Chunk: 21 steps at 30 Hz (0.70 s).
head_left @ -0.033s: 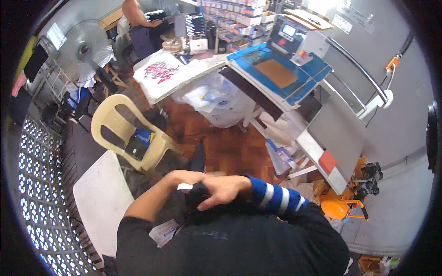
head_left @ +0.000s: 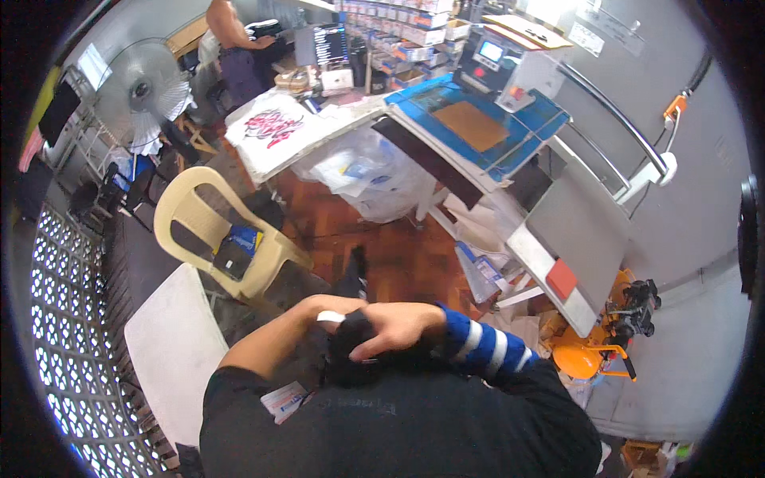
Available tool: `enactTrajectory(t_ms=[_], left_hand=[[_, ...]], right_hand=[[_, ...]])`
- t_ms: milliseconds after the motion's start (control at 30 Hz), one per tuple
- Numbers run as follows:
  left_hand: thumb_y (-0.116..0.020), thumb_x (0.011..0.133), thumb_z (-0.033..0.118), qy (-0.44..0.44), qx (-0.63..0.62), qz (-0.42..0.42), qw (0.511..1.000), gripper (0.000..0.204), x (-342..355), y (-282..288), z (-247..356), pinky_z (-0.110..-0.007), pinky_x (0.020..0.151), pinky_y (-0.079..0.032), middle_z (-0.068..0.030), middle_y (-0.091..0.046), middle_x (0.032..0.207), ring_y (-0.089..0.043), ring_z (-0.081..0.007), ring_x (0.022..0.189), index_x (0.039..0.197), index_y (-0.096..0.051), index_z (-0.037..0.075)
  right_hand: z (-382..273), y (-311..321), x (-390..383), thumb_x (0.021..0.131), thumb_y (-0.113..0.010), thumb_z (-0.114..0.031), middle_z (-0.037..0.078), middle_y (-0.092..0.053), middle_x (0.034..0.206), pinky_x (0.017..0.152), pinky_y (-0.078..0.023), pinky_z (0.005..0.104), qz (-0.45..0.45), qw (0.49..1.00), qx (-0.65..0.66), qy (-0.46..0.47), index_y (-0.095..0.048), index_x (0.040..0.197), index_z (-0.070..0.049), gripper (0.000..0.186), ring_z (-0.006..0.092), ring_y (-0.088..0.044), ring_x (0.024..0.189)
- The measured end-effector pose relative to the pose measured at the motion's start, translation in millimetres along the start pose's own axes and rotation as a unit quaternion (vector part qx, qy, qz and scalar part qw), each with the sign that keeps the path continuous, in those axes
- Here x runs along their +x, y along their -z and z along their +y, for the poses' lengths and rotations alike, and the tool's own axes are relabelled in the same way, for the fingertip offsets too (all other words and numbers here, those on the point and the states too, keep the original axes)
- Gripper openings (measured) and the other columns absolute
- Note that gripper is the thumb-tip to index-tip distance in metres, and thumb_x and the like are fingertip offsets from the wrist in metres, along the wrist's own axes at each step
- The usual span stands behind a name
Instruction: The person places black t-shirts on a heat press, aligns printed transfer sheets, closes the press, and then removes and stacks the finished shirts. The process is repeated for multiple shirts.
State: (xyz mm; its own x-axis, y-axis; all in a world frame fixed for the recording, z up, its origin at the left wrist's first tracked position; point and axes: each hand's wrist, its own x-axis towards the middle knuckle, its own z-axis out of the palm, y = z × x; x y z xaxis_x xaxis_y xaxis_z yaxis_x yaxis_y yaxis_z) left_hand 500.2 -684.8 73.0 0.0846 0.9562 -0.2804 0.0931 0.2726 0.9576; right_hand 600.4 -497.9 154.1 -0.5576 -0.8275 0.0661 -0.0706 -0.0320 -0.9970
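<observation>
Close to my chest, my right hand (head_left: 397,327) curls around a soft-looking black thing (head_left: 347,338). Its kind is too dark to make out. The right forearm wears a blue sleeve with white stripes. My left hand (head_left: 341,305) is bent inward against the far side of the same black thing, its fingers hidden behind it and the right hand. A small white strip (head_left: 331,317) shows between the two hands. Below them, a white and red printed card (head_left: 284,401) lies near my black shirt.
A cream plastic chair (head_left: 275,253) holds a blue packet; a white tabletop (head_left: 171,338) stands at left. Ahead are a table with a printed white shirt (head_left: 275,119) and a heat press with a blue bed (head_left: 510,163). A fan (head_left: 142,92) and another person (head_left: 231,48) are farther back.
The view has shifted slightly, so the room sits a little farther left. Both hands stay together at the black thing, with the right hand slightly farther right in the picture.
</observation>
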Motion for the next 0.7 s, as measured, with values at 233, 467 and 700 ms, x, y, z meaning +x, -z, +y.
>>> enactTrajectory(t_ms=[233, 467, 700], left_hand=[[-0.081, 0.075, 0.012, -0.336, 0.175, 0.222, 0.899, 0.024, 154.5, 50.0, 58.3, -0.047, 0.106, -0.048, -0.013, -0.073, 0.114, -0.068, -0.034, 0.11, 0.094, -0.075, 0.0], [-0.075, 0.079, 0.014, -0.189, 0.49, 0.057, 0.849, 0.037, 229.4, 32.5, 97.8, -0.044, 0.086, -0.052, -0.0103, -0.07, 0.079, -0.071, -0.0342, 0.085, 0.109, -0.055, 0.007], [-0.08, 0.077, 0.019, -0.208, 0.393, 0.082, 0.892, 0.016, 276.2, 70.0, 129.8, -0.051, 0.076, -0.054, -0.0142, -0.07, 0.08, -0.068, -0.0402, 0.083, 0.086, -0.071, 0.009]], right_hand=[[6.2, 18.1, -208.9, 0.091, -0.078, -0.017, 0.007, -0.072, 0.111, 0.09, -0.054, 0.0328, 0.41, 0.895, 0.021, -0.174, -0.066, 0.126, 0.002, 0.041, 0.016, -0.065, 0.099], [42.8, -72.4, -320.9, 0.078, -0.063, -0.002, 0.021, -0.073, 0.089, 0.077, -0.054, 0.04, 0.712, 0.525, -0.245, -0.397, -0.073, 0.101, 0.003, 0.025, 0.0337, -0.073, 0.083], [61.3, -126.8, -373.0, 0.078, -0.059, 0.003, 0.023, -0.074, 0.092, 0.087, -0.054, 0.0463, 0.828, 0.241, -0.299, -0.409, -0.073, 0.1, 0.0, 0.026, 0.042, -0.071, 0.092]])
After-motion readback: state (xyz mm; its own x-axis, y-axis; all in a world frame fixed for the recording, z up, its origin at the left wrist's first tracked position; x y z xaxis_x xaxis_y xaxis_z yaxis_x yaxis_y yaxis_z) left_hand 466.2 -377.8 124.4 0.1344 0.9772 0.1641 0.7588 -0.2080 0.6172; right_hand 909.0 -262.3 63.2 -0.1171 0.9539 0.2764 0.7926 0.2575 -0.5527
